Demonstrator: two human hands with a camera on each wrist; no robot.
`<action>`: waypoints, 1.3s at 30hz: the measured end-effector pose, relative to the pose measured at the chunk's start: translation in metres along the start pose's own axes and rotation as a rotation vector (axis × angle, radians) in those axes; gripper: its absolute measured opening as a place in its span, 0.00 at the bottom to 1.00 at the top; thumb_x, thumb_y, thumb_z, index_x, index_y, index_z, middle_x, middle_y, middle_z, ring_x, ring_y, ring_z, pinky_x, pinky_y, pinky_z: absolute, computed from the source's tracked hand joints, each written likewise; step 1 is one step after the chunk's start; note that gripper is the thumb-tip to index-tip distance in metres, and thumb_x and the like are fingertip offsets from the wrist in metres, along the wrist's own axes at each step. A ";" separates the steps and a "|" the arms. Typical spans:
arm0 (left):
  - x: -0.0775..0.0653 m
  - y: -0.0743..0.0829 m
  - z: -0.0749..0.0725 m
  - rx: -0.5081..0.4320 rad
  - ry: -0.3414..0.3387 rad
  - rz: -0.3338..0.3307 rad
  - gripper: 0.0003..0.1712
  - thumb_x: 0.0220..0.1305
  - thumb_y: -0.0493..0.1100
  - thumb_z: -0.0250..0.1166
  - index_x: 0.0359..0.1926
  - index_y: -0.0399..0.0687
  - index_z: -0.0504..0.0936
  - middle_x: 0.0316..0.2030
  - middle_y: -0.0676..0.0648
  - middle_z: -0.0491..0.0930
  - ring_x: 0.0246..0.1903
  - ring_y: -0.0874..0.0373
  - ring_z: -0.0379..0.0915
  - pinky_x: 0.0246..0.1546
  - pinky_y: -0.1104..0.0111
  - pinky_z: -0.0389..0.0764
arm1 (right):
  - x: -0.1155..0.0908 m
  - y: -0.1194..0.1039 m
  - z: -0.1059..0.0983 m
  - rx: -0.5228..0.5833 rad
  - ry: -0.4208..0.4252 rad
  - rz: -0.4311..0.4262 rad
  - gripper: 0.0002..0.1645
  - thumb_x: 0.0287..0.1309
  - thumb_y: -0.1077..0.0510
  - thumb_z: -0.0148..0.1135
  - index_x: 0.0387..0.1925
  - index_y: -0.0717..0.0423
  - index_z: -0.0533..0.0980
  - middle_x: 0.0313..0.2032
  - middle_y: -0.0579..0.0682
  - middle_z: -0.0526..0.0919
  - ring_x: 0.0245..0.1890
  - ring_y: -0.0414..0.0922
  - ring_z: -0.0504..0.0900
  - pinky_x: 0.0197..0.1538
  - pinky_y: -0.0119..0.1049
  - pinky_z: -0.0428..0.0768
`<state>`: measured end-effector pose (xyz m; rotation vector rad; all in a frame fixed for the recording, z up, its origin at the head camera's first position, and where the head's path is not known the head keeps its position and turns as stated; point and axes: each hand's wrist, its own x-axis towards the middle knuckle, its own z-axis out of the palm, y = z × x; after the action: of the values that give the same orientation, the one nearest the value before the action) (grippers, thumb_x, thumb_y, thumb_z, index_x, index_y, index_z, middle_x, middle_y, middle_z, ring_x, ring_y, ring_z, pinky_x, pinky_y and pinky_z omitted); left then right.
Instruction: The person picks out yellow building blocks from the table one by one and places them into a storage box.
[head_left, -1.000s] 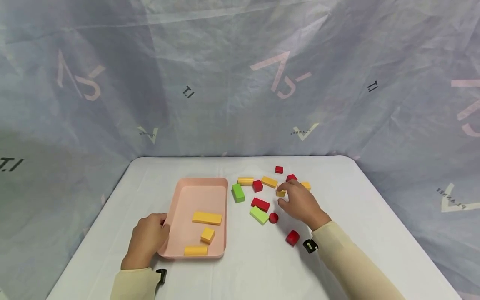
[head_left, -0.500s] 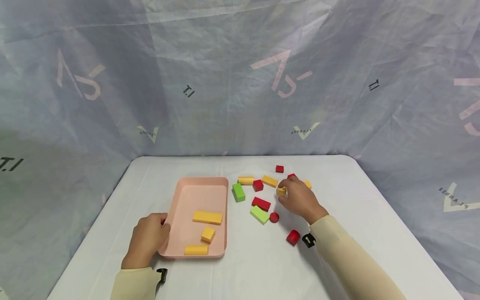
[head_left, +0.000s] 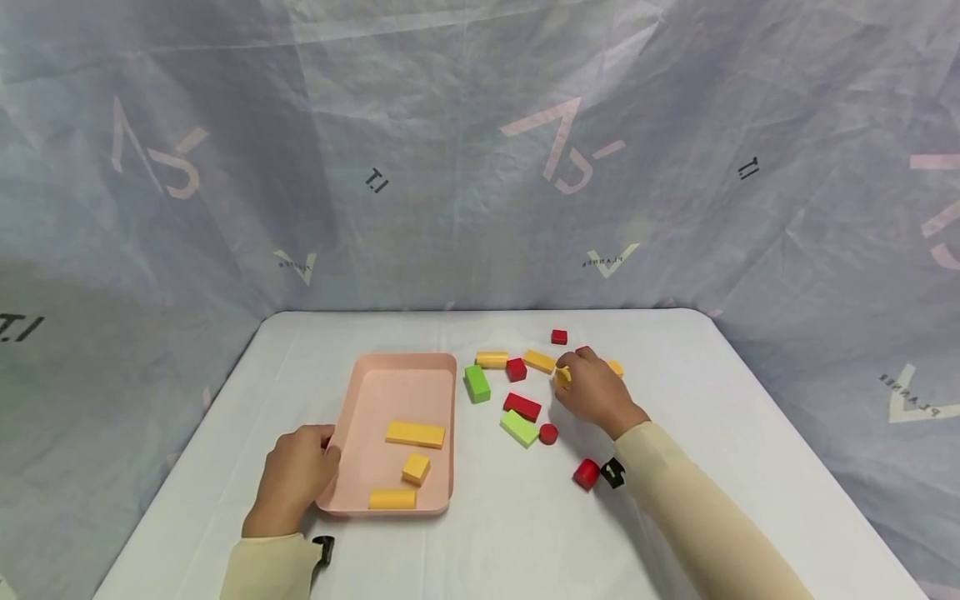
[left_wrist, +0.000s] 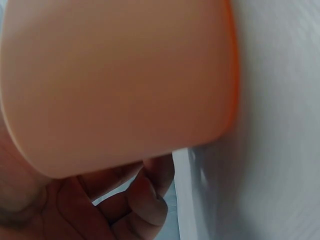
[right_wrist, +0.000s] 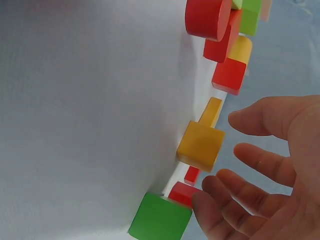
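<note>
My left hand [head_left: 294, 475] grips the left wall of a pink tray [head_left: 341, 433]. The left wrist view shows curled fingers against the tray's side wall [left_wrist: 120, 90]. Three yellow blocks lie inside the tray: a flat bar [head_left: 415, 435], a cube [head_left: 416, 469] and a cylinder [head_left: 392, 499]. In the head view my right hand [head_left: 597, 392] pinches a yellow cube [head_left: 562, 377] between thumb and fingers. The right wrist view shows the curved fingers beside the yellow cube [right_wrist: 201, 145], with a gap. A green block [right_wrist: 161, 217] appears there; my hand hides it in the head view.
Around the right hand lie a red cube [head_left: 516, 369], red bar [head_left: 522, 407], red cylinder [head_left: 587, 474], light green block [head_left: 519, 427], green block [head_left: 477, 383], yellow bar [head_left: 539, 361] and small red block [head_left: 558, 337]. A grey printed cloth [head_left: 465, 167] hangs behind the white table [head_left: 517, 533].
My right thumb and fingers have closed together on the yellow cube, which has shifted slightly up and away in the head view. The left hand and tray have stayed put.
</note>
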<state>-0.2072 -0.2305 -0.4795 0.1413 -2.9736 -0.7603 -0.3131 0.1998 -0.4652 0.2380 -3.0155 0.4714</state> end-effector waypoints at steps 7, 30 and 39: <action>0.000 0.000 0.000 -0.004 -0.004 0.000 0.16 0.59 0.37 0.57 0.48 0.43 0.82 0.29 0.48 0.80 0.23 0.57 0.68 0.22 0.62 0.72 | 0.005 0.000 0.001 -0.007 -0.026 0.028 0.24 0.52 0.48 0.66 0.50 0.52 0.76 0.49 0.55 0.71 0.41 0.49 0.72 0.46 0.51 0.79; 0.000 0.002 -0.002 -0.008 0.001 -0.002 0.16 0.59 0.37 0.58 0.48 0.42 0.82 0.31 0.47 0.81 0.24 0.56 0.69 0.23 0.61 0.73 | 0.011 0.001 0.006 -0.047 -0.052 0.009 0.25 0.51 0.49 0.68 0.50 0.52 0.76 0.42 0.51 0.73 0.36 0.46 0.72 0.41 0.48 0.80; 0.000 0.003 -0.003 -0.008 -0.012 -0.020 0.17 0.59 0.37 0.58 0.50 0.40 0.81 0.33 0.45 0.82 0.25 0.56 0.69 0.25 0.60 0.75 | 0.013 0.000 0.006 -0.031 -0.084 -0.001 0.25 0.50 0.52 0.70 0.50 0.52 0.74 0.38 0.48 0.75 0.34 0.45 0.72 0.40 0.44 0.80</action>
<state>-0.2071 -0.2294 -0.4748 0.1669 -2.9847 -0.7778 -0.3263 0.1960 -0.4696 0.2631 -3.1016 0.4251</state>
